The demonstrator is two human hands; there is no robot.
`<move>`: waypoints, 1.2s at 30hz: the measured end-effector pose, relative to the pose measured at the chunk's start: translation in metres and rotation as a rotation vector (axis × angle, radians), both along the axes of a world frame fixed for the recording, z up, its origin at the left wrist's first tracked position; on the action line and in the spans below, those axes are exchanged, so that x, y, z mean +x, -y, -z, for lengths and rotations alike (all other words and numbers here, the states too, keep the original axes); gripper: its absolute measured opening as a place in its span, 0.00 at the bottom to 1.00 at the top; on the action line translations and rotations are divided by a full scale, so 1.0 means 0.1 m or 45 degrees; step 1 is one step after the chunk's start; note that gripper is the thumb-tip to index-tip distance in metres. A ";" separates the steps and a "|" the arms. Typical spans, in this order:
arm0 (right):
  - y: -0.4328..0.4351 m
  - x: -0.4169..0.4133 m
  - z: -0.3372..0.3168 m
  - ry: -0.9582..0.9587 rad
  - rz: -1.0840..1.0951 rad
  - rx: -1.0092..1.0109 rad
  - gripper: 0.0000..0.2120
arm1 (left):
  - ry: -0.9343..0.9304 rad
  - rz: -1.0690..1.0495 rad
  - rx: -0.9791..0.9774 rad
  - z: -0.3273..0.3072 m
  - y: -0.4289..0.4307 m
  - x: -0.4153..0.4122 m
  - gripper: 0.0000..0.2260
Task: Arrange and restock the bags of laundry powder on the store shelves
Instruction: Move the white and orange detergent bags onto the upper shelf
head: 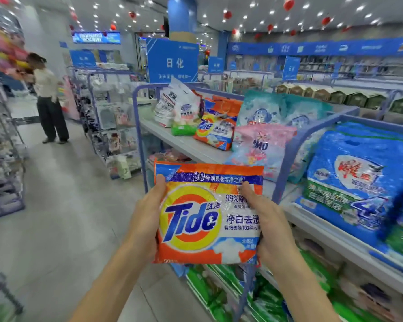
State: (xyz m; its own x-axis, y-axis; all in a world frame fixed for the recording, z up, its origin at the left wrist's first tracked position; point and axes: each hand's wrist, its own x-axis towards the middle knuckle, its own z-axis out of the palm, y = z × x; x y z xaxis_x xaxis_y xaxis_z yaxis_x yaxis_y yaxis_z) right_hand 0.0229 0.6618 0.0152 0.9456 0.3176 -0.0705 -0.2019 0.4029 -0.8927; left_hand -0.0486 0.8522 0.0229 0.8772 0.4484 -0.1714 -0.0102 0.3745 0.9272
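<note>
Two hands, one held bag, one bystander

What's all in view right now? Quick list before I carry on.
Held Tide bag: one, orange, in front of the shelves, in both hands.
Shelf Tide bags: at least two, orange, top shelf middle.
White bag: one, white, top shelf far end.
Green pack: one, green, before the white bag.
Teal bags: at least two, teal, top shelf rear.
Pink bag: one, pink, top shelf near end.
Blue bags: several, blue, shelf at right.
Green bags: several, green, bottom shelves.
Top shelf: one, grey, blue frame.
Sign: one, blue, above the shelves.
Person: one, pale top, dark trousers, aisle at left.
Left hand: grips the held bag's left edge.
Right hand: grips its right edge.
</note>
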 end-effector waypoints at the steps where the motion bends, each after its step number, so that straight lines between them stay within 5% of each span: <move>1: -0.12 0.08 0.00 0.014 0.026 -0.021 0.23 | -0.008 0.012 -0.008 0.01 -0.12 0.06 0.26; 9: -1.02 0.86 0.04 0.082 0.171 0.010 0.11 | -0.073 0.085 -0.074 0.10 -1.08 0.85 0.29; 25: -2.79 2.79 0.22 0.090 0.063 -0.055 0.17 | -0.066 0.206 -0.097 0.05 -2.92 3.04 0.25; 31: -3.30 3.45 0.26 0.164 0.401 -0.153 0.05 | -0.050 0.388 -0.139 0.17 -3.39 3.97 0.24; 36: -3.72 4.01 0.30 0.103 0.644 -0.173 0.07 | -0.061 0.568 -0.115 0.16 -3.79 4.77 0.22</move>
State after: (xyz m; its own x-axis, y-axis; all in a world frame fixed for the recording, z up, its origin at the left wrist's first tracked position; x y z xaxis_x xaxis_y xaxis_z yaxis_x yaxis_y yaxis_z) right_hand 0.4240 1.0340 -0.0149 0.9824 -0.1867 0.0000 0.0593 0.3119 -0.9483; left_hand 0.4285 1.2313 0.0069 0.9713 0.0103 -0.2378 0.2126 0.4119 0.8861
